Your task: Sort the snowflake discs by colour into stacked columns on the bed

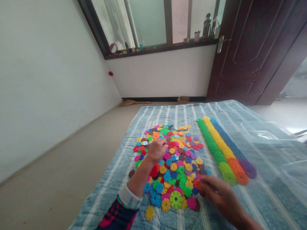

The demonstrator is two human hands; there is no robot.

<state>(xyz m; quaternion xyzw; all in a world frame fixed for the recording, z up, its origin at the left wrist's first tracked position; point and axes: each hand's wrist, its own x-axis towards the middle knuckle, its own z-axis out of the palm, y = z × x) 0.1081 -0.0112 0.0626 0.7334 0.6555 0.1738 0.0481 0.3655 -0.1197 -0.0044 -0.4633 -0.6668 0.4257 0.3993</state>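
Note:
A pile of several flat, flower-shaped plastic discs in many colours lies spread on a blue striped cloth. My left hand reaches into the far left part of the pile, fingers curled down onto the discs; what they grip is hidden. My right hand rests at the pile's near right edge, pinching a red disc. To the right lie three long rods of stacked discs: green, yellow to orange and blue to purple.
A clear plastic box sits on the cloth at the right. Beyond the cloth are bare floor, a white wall with a window sill holding bottles, a broom by the wall and a dark wooden door.

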